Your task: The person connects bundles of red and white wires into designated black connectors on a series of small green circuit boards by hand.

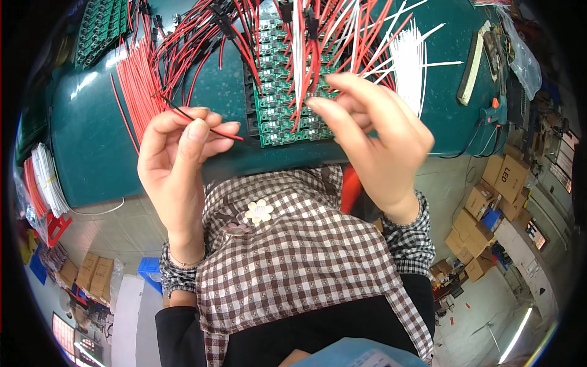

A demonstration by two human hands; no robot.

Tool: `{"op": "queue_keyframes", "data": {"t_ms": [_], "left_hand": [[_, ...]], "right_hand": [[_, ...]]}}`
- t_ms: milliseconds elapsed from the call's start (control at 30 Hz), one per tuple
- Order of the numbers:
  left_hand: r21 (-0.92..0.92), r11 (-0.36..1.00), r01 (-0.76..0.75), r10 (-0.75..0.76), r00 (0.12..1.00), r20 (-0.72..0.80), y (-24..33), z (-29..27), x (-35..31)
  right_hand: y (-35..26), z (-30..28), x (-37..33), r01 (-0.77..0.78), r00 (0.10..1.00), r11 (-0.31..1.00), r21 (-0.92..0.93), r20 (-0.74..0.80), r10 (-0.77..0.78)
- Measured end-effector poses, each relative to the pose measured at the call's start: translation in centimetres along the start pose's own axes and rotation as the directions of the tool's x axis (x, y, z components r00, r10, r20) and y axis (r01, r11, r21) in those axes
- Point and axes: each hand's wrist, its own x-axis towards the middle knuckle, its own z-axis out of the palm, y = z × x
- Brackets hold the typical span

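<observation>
My left hand (pixel 177 150) is closed, its thumb and fingers pinching a thin red-and-black wire (pixel 227 134) whose red end sticks out toward the boards. Over the right side of a panel of green circuit boards (pixel 272 131) hovers my right hand (pixel 382 125). Its thumb and forefinger tips are apart, close to hanging red wires, and I see nothing between them. Many red and white leads with black connectors (pixel 312 27) lie across the panel's far part and hide some of it. Left of the panel, beside my left hand, lies a bundle of red wires (pixel 137 79).
White wires (pixel 408 61) lie right of the panel on the green table (pixel 92 147). More green boards (pixel 103 30) are at the far left. Toward the right edge are a worn bar (pixel 469 67) and a teal-and-orange tool (pixel 493 113). Cardboard boxes (pixel 510 177) stand beyond the table.
</observation>
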Motion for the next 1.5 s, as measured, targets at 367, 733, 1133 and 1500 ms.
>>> {"op": "queue_keyframes", "data": {"t_ms": [367,733,1133,1500], "left_hand": [[-0.24,0.97,0.033,0.023,0.973,0.228,-0.5,1.5,-1.9],[0.577,0.651,-0.492,0.137,0.825,0.548,2.5,2.6,-1.3],[0.243,0.934,-0.264,0.248,0.964,0.095,0.3,2.0,-0.5],[0.55,0.757,-0.354,0.291,0.935,0.201,-1.0,1.4,0.2]], "right_hand": [[-1.8,-1.5,-2.4,-0.315,0.927,0.82,0.477,0.342,0.158],[-1.9,-3.3,-0.9,-0.014,0.955,0.929,0.37,0.28,-0.097],[12.5,-8.8,8.8,-0.244,0.955,0.969,0.023,-0.168,0.245],[10.9,-2.7,13.4,-0.177,0.889,0.984,0.008,0.43,0.156]]}}
